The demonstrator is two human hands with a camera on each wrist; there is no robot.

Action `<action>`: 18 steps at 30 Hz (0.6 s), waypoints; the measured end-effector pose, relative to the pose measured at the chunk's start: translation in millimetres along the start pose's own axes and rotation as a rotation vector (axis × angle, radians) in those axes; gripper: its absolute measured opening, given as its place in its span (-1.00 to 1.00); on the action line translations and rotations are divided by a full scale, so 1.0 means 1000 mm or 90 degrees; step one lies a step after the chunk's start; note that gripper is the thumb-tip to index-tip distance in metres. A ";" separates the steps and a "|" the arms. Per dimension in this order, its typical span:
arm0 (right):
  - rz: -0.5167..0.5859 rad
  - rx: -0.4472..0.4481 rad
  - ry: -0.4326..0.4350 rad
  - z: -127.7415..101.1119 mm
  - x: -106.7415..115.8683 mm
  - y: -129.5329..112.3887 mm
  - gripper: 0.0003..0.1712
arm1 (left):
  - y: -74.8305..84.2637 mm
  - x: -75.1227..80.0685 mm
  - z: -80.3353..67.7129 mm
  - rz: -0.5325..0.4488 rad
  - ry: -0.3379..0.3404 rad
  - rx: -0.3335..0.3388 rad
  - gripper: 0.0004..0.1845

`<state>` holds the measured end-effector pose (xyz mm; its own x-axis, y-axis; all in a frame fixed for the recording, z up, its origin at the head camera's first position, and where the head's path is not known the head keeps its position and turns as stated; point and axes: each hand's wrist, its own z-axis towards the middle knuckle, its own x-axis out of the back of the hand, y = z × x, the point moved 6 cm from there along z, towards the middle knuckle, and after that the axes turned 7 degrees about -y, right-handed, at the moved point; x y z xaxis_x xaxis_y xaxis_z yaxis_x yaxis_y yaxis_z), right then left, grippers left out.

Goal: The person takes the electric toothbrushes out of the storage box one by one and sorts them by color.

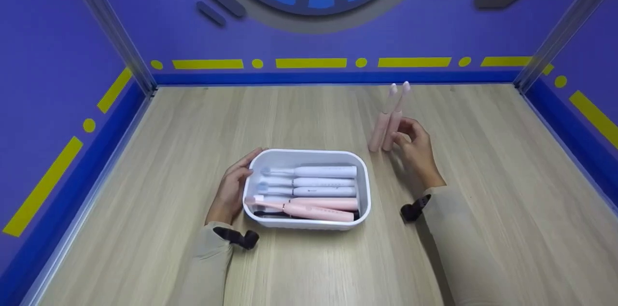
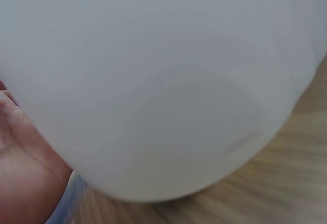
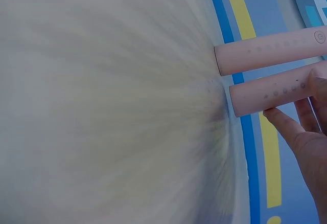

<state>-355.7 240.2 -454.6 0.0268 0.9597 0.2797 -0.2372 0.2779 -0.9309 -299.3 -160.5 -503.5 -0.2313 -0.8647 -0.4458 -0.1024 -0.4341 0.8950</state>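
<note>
My right hand (image 1: 416, 149) pinches a pink electric toothbrush (image 1: 392, 127), which stands upright with its brush head up. Just left of it another pink electric toothbrush (image 1: 378, 133) stands on the table. In the right wrist view, fingertips meet the handle of the nearer pink toothbrush (image 3: 271, 92), below its row of dots. My left hand (image 1: 231, 192) holds the left end of a white storage box (image 1: 309, 223), thumb at the rim. Inside lie white electric toothbrushes (image 1: 324, 172), pink ones (image 1: 321, 211) on top, and a dark one mostly hidden beneath. The box wall (image 2: 153, 106) fills the left wrist view.
The wood-grain table (image 1: 217, 118) runs back to a blue-purple printed wall (image 1: 309, 45) with yellow dashes. Similar side panels stand left and right, with metal posts (image 1: 108, 21) at the corners. The standing toothbrushes are behind the box's right end.
</note>
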 end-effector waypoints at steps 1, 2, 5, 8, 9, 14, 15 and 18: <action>-0.004 -0.004 -0.003 -0.001 -0.001 -0.003 -0.57 | 0.000 0.000 0.000 0.000 -0.003 -0.001 -0.38; -0.006 -0.009 -0.007 -0.002 -0.001 -0.006 -0.57 | 0.000 0.000 0.000 -0.001 -0.004 -0.002 -0.38; -0.015 -0.028 -0.013 -0.004 -0.001 -0.008 -0.56 | 0.000 -0.001 0.000 0.000 -0.007 -0.003 -0.37; -0.024 -0.044 -0.013 -0.002 0.000 0.001 -0.56 | 0.000 0.000 0.000 0.003 -0.003 -0.001 -0.38; -0.027 -0.045 -0.012 -0.002 0.001 0.005 -0.56 | 0.000 0.000 0.000 0.005 -0.001 -0.001 -0.38; -0.016 -0.031 -0.012 -0.001 0.000 0.012 -0.54 | -0.001 0.000 0.001 -0.001 -0.007 -0.001 -0.38; -0.013 -0.029 -0.013 -0.001 0.000 0.013 -0.53 | -0.001 0.000 0.001 -0.005 -0.009 -0.003 -0.38; -0.006 -0.031 -0.012 -0.001 0.000 0.014 -0.52 | 0.000 0.000 0.001 -0.006 -0.013 -0.005 -0.38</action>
<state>-358.0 244.4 -468.3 0.0109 0.9563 0.2922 -0.1900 0.2889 -0.9383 -299.8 -159.7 -503.6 -0.2503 -0.8549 -0.4545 -0.0977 -0.4447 0.8903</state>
